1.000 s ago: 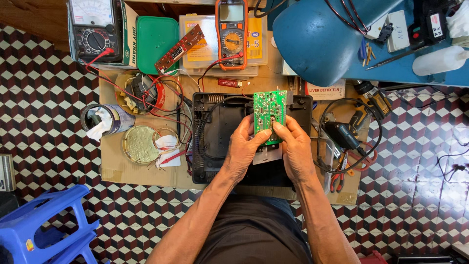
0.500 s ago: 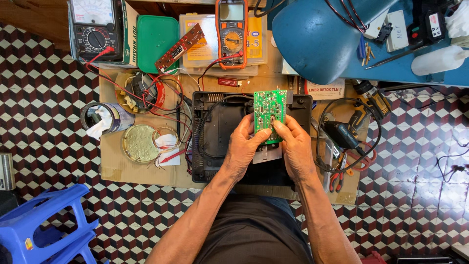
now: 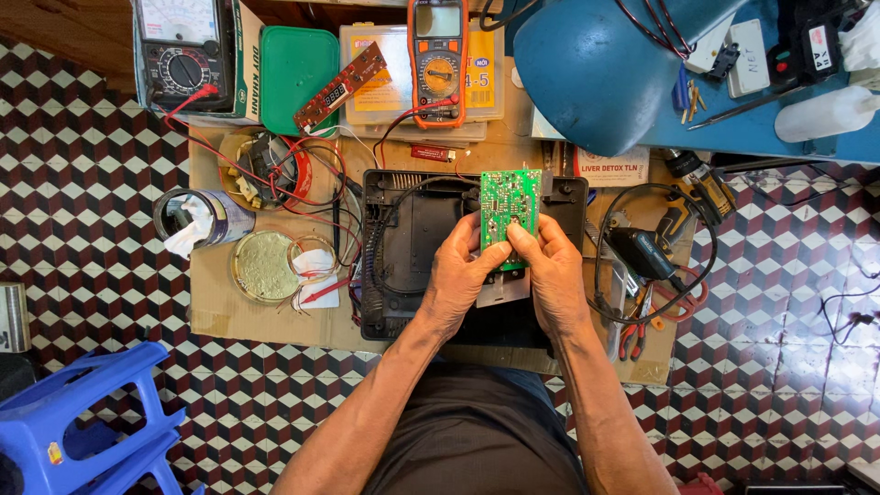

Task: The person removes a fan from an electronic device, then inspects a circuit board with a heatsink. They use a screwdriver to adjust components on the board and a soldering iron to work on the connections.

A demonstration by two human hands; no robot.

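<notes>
A green circuit board (image 3: 510, 205) is held upright over an open black plastic housing (image 3: 409, 247) that lies on a sheet of cardboard (image 3: 213, 298). My left hand (image 3: 464, 272) grips the board's lower left edge, thumb on its face. My right hand (image 3: 552, 266) grips the lower right edge, its thumb also pressed on the board. A pale part (image 3: 502, 289) shows under my hands; what it is cannot be told. Black cable (image 3: 378, 246) runs along the housing's left side.
An orange digital multimeter (image 3: 437, 55), a black analogue meter (image 3: 182, 53), a green box (image 3: 298, 64) and a red display board (image 3: 340, 87) sit at the back. A tin (image 3: 200, 218) and round dish (image 3: 265, 266) are left, a blue lamp shade (image 3: 600, 64) and pliers (image 3: 646, 316) right, a blue stool (image 3: 87, 417) lower left.
The view has barely shifted. Both hands keep the same hold on the green board, which stays above the housing.
</notes>
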